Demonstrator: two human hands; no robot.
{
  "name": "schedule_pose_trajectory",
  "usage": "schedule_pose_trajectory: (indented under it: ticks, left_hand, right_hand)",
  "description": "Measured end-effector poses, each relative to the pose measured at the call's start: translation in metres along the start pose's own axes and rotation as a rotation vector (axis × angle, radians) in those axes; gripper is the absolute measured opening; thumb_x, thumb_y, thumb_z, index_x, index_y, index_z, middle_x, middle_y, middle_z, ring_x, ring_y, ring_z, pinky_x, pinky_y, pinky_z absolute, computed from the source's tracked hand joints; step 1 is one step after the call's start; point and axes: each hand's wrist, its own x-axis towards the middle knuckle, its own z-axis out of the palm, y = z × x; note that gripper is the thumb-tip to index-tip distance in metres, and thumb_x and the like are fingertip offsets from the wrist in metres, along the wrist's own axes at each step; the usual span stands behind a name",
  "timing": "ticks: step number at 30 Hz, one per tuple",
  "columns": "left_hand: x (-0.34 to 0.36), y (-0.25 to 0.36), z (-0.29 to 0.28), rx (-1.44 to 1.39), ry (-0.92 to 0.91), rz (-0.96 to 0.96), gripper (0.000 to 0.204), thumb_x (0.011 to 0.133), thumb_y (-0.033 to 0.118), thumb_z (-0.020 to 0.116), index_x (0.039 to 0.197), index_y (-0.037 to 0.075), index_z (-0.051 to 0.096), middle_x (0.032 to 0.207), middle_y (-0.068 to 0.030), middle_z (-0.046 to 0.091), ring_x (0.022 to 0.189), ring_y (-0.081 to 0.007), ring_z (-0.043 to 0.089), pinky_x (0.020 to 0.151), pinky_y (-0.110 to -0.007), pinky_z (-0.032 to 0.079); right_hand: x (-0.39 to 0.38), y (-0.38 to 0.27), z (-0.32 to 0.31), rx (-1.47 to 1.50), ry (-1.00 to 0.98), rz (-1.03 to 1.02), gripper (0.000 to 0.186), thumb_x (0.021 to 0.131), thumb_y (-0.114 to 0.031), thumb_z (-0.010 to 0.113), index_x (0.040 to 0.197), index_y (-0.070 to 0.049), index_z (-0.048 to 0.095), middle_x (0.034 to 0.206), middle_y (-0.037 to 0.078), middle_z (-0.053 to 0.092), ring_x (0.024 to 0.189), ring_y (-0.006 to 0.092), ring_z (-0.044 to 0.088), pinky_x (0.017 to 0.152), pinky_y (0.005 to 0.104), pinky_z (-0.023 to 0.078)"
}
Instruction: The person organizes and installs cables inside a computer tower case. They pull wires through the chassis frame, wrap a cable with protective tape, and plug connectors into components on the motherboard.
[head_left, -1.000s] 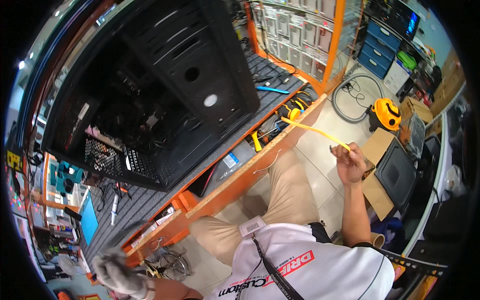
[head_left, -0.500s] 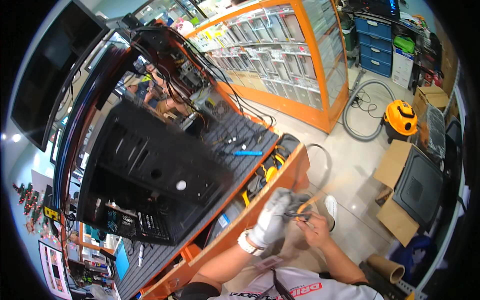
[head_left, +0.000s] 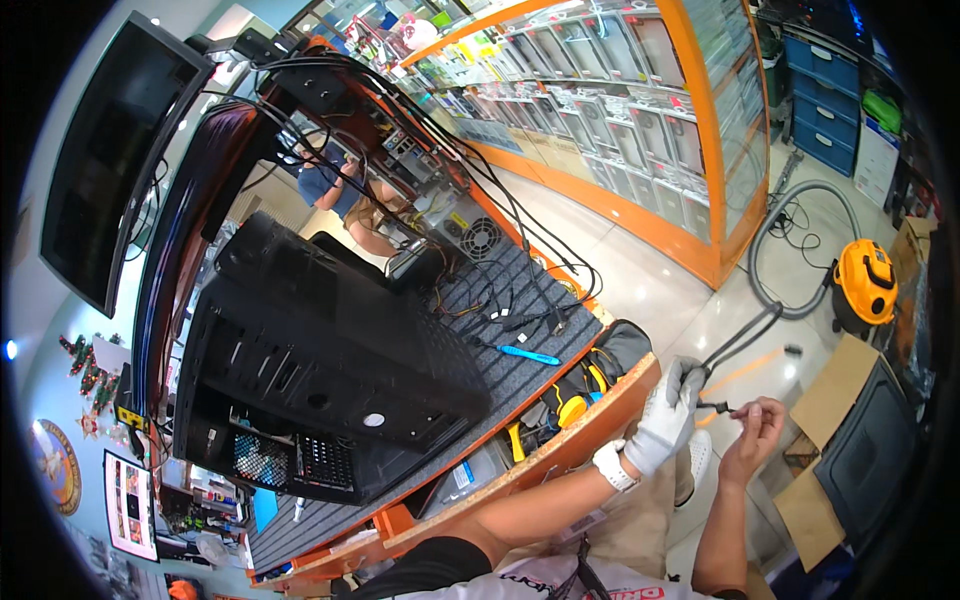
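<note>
My left hand, in a grey-and-white glove, is closed on a black cable at the lower right, beside the drawer's front edge. Just right of it, my right hand, bare, pinches the cable's dark plug end. A thin orange strand, partly blurred, runs beside the cable. Left of my hands are an open drawer with a yellow-and-black tool bag and a large black computer case on the ribbed grey bench mat.
Loose cables, a power supply and a blue tool lie on the bench. Behind stand a display cabinet and another person. To the right are a yellow vacuum and a cardboard box. A monitor is upper left.
My gloved left hand has come from the lower left to meet my right hand. The raised yellow strand has given way to a black cable in both hands. The view has shifted.
</note>
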Motion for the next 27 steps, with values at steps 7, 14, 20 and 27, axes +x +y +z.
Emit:
schedule_pose_trajectory:
  ticks: [7, 14, 20, 27]
  left_hand:
    - [0.05, 0.015, 0.009, -0.047, 0.002, 0.055, 0.017, 0.116, 0.017, 0.065, 0.125, 0.003, 0.069, 0.106, -0.0036, 0.069, 0.096, -0.0115, 0.062, 0.083, -0.032, 0.058]
    - [0.106, 0.032, 0.046, 0.3, -0.057, 0.236, 0.024, 0.116, 0.017, 0.068, 0.13, -0.001, 0.074, 0.102, -0.001, 0.072, 0.082, -0.0057, 0.056, 0.073, -0.026, 0.052]
    - [0.175, 0.055, 0.045, 0.258, -0.146, 0.051, 0.025, 0.112, 0.019, 0.069, 0.128, 0.001, 0.074, 0.097, -0.0034, 0.076, 0.076, -0.0096, 0.062, 0.07, -0.03, 0.054]
    - [0.249, 0.045, 0.003, 0.994, -0.271, 0.064, 0.045, 0.109, 0.045, 0.068, 0.129, 0.005, 0.073, 0.102, -0.021, 0.082, 0.094, -0.0382, 0.081, 0.087, -0.049, 0.063]
  right_hand:
    - [0.065, -0.079, 0.094, -0.773, -0.03, -0.445, 0.033, 0.101, -0.02, 0.081, 0.128, 0.0, 0.078, 0.122, 0.015, 0.077, 0.113, 0.0269, 0.07, 0.094, 0.0405, 0.054]
    - [0.167, -0.068, 0.1, -0.426, 0.112, -0.253, 0.037, 0.115, -0.034, 0.069, 0.117, 0.001, 0.08, 0.084, 0.006, 0.076, 0.075, 0.0152, 0.068, 0.074, 0.0319, 0.055]
    - [0.235, -0.054, 0.115, 0.063, 0.055, 0.047, 0.048, 0.122, -0.042, 0.056, 0.102, -0.002, 0.075, 0.083, 0.004, 0.073, 0.073, 0.0104, 0.063, 0.069, 0.0277, 0.051]
    - [0.312, -0.04, 0.108, -0.708, -0.246, -0.039, 0.055, 0.121, -0.048, 0.056, 0.099, -0.001, 0.076, 0.071, 0.009, 0.07, 0.067, 0.0212, 0.066, 0.067, 0.0392, 0.052]
